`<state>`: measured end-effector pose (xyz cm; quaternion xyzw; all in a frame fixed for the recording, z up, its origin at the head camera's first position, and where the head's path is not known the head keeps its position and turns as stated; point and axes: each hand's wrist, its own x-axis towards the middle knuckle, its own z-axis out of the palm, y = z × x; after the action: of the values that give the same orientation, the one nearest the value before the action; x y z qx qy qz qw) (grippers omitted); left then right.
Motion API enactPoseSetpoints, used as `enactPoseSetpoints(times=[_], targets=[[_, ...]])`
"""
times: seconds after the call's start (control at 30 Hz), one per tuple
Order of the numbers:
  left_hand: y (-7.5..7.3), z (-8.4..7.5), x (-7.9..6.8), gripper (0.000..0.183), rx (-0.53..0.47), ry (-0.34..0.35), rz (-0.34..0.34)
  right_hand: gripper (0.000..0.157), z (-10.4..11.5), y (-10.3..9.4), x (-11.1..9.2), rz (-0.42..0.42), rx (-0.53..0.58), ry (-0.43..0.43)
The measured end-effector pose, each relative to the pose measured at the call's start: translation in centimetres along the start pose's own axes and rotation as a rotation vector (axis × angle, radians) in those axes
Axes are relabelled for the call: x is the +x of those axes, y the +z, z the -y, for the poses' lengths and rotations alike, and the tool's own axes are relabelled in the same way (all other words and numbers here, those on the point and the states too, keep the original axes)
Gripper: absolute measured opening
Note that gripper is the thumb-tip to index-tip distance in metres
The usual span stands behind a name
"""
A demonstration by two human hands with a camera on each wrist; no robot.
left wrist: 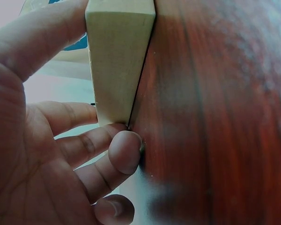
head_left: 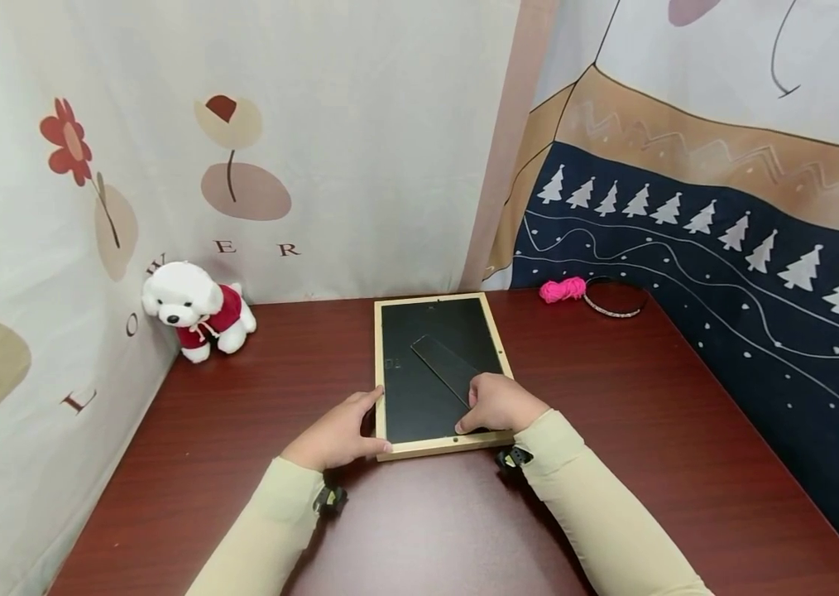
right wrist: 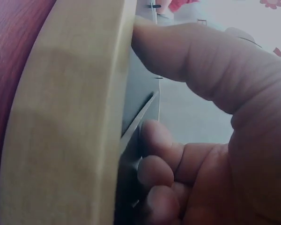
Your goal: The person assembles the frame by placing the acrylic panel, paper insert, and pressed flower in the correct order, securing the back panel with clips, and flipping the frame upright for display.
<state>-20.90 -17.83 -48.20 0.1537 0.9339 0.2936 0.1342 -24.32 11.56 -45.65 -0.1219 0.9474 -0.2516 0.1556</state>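
Observation:
A picture frame (head_left: 505,356) with a pale wooden rim lies back up on the table, its black backing (head_left: 419,414) showing. A narrow black stand leg (head_left: 445,356) slants across the backing. At the near left corner, my left hand (head_left: 337,430) holds the rim, thumb on the near edge and fingers along the left side; the left wrist view shows the wooden edge (left wrist: 119,61) between them. My right hand (head_left: 505,403) is over the near right corner. Its thumb touches the backing by the near rim, and its curled fingers (right wrist: 157,171) are against the stand leg. Whether they pinch it is hidden.
A white plush dog (head_left: 222,310) in a red top sits at the back left of the brown table (head_left: 650,430). At the back right lie a bright pink bundle (head_left: 563,290) and a dark headband (head_left: 616,314). Printed cloths hang behind and to both sides.

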Motion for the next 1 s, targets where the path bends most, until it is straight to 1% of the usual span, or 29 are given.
enactPoseSetpoints(times=[0.27,0.37,0.47,0.6,0.7,0.83,1.0], targets=[[-0.2,0.0,-0.1,0.102,-0.011,-0.021,0.001,0.045,1.0,-0.1,-0.1,0.015,-0.025,0.022],[-0.3,-0.1,-0.1,0.101,-0.027,-0.024,-0.005,0.045,0.8,-0.3,-0.1,0.013,-0.029,0.010],[-0.3,-0.2,-0.1,0.101,-0.046,-0.025,-0.013,0.044,0.4,-0.4,-0.1,0.009,-0.018,-0.022],[-0.1,-0.2,0.0,0.099,-0.058,-0.021,-0.020,0.040,-0.4,-0.6,-0.2,0.017,-0.005,-0.076],[0.1,-0.1,0.0,0.098,-0.062,-0.012,-0.022,0.033,-0.8,-0.9,-0.2,0.030,-0.004,-0.106],[0.2,0.0,0.1,0.097,-0.067,-0.003,-0.017,0.023,-1.3,-1.1,-0.3,0.038,-0.007,-0.122],[0.2,-0.2,0.0,0.096,-0.058,-0.005,-0.010,0.021,-1.5,-0.8,-0.2,0.031,-0.020,-0.132]])
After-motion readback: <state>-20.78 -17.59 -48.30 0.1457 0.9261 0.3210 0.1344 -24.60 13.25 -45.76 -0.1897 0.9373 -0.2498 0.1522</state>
